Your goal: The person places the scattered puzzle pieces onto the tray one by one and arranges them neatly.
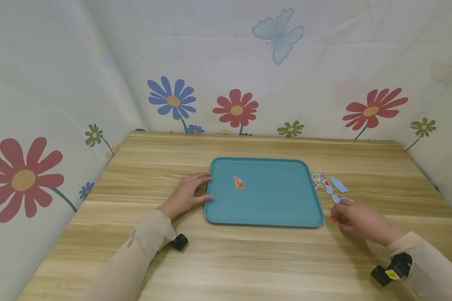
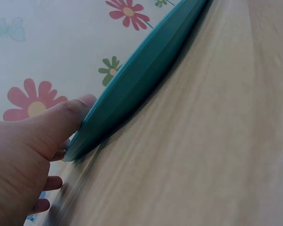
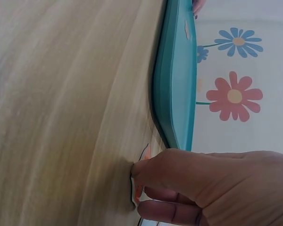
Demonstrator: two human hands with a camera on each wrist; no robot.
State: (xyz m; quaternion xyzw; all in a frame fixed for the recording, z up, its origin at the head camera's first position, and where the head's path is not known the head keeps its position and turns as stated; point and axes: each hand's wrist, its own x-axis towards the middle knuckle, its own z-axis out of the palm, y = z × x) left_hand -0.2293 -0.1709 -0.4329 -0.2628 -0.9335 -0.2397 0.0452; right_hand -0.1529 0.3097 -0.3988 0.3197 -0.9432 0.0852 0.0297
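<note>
My left hand [image 1: 187, 195] rests at the left rim of a teal tray [image 1: 273, 196], its fingers and thumb extended and the thumb tip over the edge. On the tray, left of its middle, lies a small orange paper piece [image 1: 239, 182] with a torn-looking white edge. To the right of the tray my right hand [image 1: 363, 219] is low over the table, fingers curled, pinching a second orange piece [image 3: 139, 184]. Its fingers partly hide that piece. Just beyond this hand are a multicoloured patterned piece [image 1: 319, 180] and a pale blue piece [image 1: 340, 184].
Several smaller pale blue bits [image 1: 336, 198] lie between the patterned piece and the right hand, partly covered by it. The wood-grain table [image 1: 263, 263] surrounds the tray. A white curtain [image 1: 211, 42] with printed flowers and a butterfly stands behind and at both sides.
</note>
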